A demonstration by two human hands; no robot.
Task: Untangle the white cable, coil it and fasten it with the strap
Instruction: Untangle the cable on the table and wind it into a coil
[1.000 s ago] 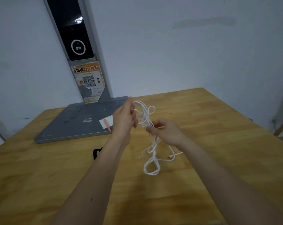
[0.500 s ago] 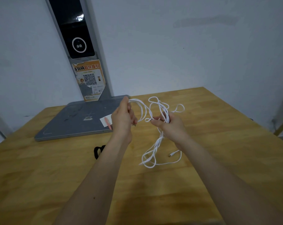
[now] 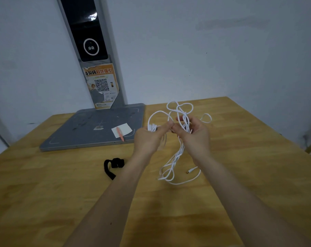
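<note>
White cable (image 3: 176,157) tangled, left hand (image 3: 148,138) gripping a bundle, right hand (image 3: 194,135) clutching loops.

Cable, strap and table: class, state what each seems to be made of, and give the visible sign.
White cable: probably plastic-sheathed; smooth, limp loops.
Black strap: probably fabric, perhaps hook-and-loop; matte, fuzzy, curling.
Table: wood or wood-look board; yellow grain in joined strips, slight sheen.
</note>
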